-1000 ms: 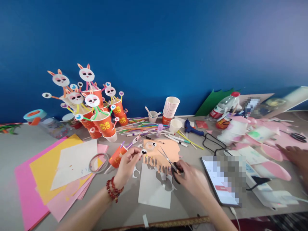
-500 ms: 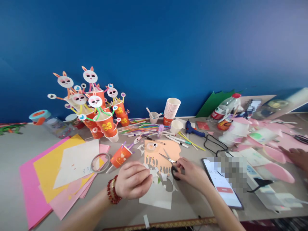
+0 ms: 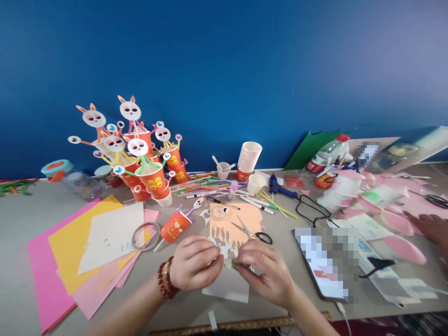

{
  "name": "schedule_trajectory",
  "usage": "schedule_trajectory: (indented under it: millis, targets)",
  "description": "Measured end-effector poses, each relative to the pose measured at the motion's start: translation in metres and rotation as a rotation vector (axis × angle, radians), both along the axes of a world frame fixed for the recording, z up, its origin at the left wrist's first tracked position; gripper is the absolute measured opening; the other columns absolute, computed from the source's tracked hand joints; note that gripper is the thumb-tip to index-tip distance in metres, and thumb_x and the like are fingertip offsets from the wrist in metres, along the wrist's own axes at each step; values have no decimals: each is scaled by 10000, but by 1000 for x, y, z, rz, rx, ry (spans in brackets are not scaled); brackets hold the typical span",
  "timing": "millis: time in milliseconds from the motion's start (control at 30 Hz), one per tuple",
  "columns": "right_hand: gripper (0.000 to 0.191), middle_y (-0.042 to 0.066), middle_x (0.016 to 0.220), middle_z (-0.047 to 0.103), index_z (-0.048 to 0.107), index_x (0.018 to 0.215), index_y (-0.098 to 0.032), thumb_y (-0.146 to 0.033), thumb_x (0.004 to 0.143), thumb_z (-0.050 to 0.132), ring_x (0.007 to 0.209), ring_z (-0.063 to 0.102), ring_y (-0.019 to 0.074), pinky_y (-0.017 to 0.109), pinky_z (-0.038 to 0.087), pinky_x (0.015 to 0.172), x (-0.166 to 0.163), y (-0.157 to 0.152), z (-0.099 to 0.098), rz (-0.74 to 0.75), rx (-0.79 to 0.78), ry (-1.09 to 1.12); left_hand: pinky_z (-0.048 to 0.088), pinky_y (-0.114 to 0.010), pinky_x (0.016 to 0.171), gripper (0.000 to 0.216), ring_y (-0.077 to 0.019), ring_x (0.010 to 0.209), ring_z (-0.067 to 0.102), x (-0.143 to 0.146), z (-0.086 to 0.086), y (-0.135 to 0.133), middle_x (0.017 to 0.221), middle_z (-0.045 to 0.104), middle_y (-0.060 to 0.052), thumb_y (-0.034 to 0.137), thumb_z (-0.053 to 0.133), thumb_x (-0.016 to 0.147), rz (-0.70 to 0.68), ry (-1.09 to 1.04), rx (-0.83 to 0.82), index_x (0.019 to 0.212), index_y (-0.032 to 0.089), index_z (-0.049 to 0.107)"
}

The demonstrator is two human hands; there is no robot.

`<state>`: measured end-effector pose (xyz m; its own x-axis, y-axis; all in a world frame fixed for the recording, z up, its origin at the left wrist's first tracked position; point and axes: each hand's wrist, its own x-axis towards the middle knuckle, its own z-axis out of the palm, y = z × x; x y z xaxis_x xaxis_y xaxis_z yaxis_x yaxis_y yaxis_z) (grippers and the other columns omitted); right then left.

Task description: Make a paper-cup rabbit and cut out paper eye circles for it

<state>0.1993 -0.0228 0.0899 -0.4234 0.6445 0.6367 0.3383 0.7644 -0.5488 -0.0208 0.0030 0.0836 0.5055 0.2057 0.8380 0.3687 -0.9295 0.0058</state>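
My left hand (image 3: 198, 263), with a bead bracelet (image 3: 166, 279) at its wrist, is closed in a pinch. Its fingers hide whatever lies between them. Facing it, my right hand (image 3: 261, 268) pinches at a small green piece (image 3: 233, 263). Below both hands lies a white sheet (image 3: 227, 290) with cut-out holes and scraps. Just beyond them is a peach sheet (image 3: 250, 214) with leaf-shaped cut-outs and a tape roll on it. Scissors (image 3: 249, 232) with black handles rest partly on that sheet, blades spread, close to my right hand. An orange paper cup (image 3: 175, 226) lies tipped left of my hands.
Cups with rabbit faces (image 3: 152, 179) stand back left, beside coloured paper (image 3: 52, 261) and a grey tape ring (image 3: 136, 242). Stacked cups (image 3: 249, 158), markers (image 3: 259, 205) and a blue glue gun (image 3: 282, 189) sit behind. A phone (image 3: 320, 270) and another person's hand (image 3: 429, 228) are at right.
My right hand has let go of the scissors and moved left toward my left hand, its fingertips now at the small green piece. My left hand has shifted slightly right.
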Motion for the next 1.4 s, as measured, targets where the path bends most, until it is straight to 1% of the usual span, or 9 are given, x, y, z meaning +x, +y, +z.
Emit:
schedule_trajectory:
  millis: [233, 400, 667, 800, 900, 1000, 1100, 1233, 1400]
  targets:
    - [134, 46, 728, 677, 611, 875, -217, -98, 864, 551, 689, 637, 170, 282, 509, 634, -1, 1, 1, 4, -1, -4, 590, -310, 735, 149, -150, 753, 680, 2, -5, -1, 809, 730, -16, 76, 607, 836, -31, -8, -49, 843, 221, 643]
    - [163, 50, 766, 690, 607, 916, -224, -82, 840, 579, 690, 630, 171, 306, 518, 671, 2, 0, -7, -4, 94, -54, 578, -325, 752, 148, -165, 773, 680, 0, -6, 0, 827, 736, -40, 66, 612, 831, -49, 3, -55, 889, 195, 652]
    - [161, 58, 789, 679, 595, 911, -219, -75, 845, 567, 736, 636, 184, 306, 515, 677, 4, 2, -10, -58, 47, -13, 541, -377, 805, 239, -211, 873, 674, -9, -26, 1, 934, 735, -89, 93, 606, 828, -48, 27, -127, 1051, 175, 620]
    - [81, 44, 762, 652, 597, 837, -205, -176, 897, 552, 674, 602, 163, 273, 481, 636, 11, 13, -18, -180, -212, -38, 519, -379, 830, 309, -218, 893, 661, -6, -30, 2, 975, 719, -94, 88, 615, 815, 20, 42, -243, 1108, 183, 584]
    - [150, 19, 715, 632, 603, 807, -193, -294, 907, 558, 615, 571, 148, 251, 449, 591, 22, 33, -33, -310, -511, -15, 508, -382, 854, 212, -228, 945, 640, -2, -32, 6, 1029, 696, -93, 137, 573, 868, 109, 127, -434, 1073, 192, 585]
    - [217, 13, 687, 616, 588, 765, -183, -384, 845, 605, 603, 563, 152, 246, 437, 556, 36, 55, -49, -370, -688, 119, 504, -373, 875, 147, -226, 993, 620, 2, -40, 12, 1053, 672, -86, 186, 502, 923, 163, 170, -624, 1039, 196, 592]
    - [239, -5, 643, 583, 581, 730, -184, -407, 781, 652, 554, 512, 135, 239, 402, 515, 44, 72, -60, -369, -773, 192, 500, -367, 886, 155, -224, 1014, 609, 6, -48, 25, 1065, 655, -80, 220, 474, 946, 203, 179, -706, 1046, 204, 592]
    - [232, -43, 577, 521, 558, 717, -195, -394, 752, 671, 475, 432, 102, 226, 346, 462, 39, 82, -66, -303, -874, 265, 479, -365, 937, 155, -227, 1059, 580, 19, -56, 55, 1103, 638, -72, 222, 541, 911, 291, 227, -700, 1058, 207, 588]
    - [225, -41, 587, 528, 545, 696, -194, -377, 745, 665, 479, 450, 103, 226, 355, 464, 29, 85, -71, -276, -908, 270, 439, -459, 947, 236, -293, 1056, 539, 45, -64, 88, 1087, 602, -107, 268, 642, 834, 414, 248, -688, 1047, 176, 596]
